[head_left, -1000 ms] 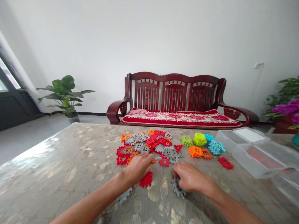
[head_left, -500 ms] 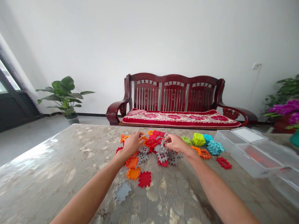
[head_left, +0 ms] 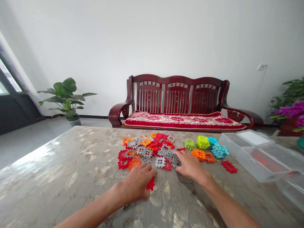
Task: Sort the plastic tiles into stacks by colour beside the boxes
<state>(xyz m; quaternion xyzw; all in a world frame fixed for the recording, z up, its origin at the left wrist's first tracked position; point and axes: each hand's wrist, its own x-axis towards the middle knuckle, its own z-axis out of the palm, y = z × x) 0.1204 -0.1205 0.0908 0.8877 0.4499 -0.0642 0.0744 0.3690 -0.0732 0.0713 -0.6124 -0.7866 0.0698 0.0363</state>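
Observation:
Several notched plastic building tiles in grey point(head_left: 160, 162), red point(head_left: 168, 165) and orange point(head_left: 134, 164) lie in a loose heap. In front of it, my left hand point(head_left: 139, 181) reaches low over a solid red tile point(head_left: 150, 184), its thumb and fingers apart. That hand covers most of the red tile and hides what lies under the palm. My right hand point(head_left: 190, 165) is at the heap's right edge, with fingers and thumb spread beside a dark grey tile point(head_left: 175, 160). Nothing shows held in it.
Green tiles point(head_left: 189, 144), yellow-green tiles point(head_left: 202, 142) and blue tiles point(head_left: 219, 150) form piles to the right, beside orange pieces point(head_left: 199, 155). A red tile point(head_left: 229, 167) lies near a clear plastic box point(head_left: 251, 172). A wooden bench point(head_left: 177, 95) stands behind the table.
My left hand has come back from the heap's far side to the front tiles. My right hand has lowered toward me and opened from a pinch, leaving grey tiles on the heap.

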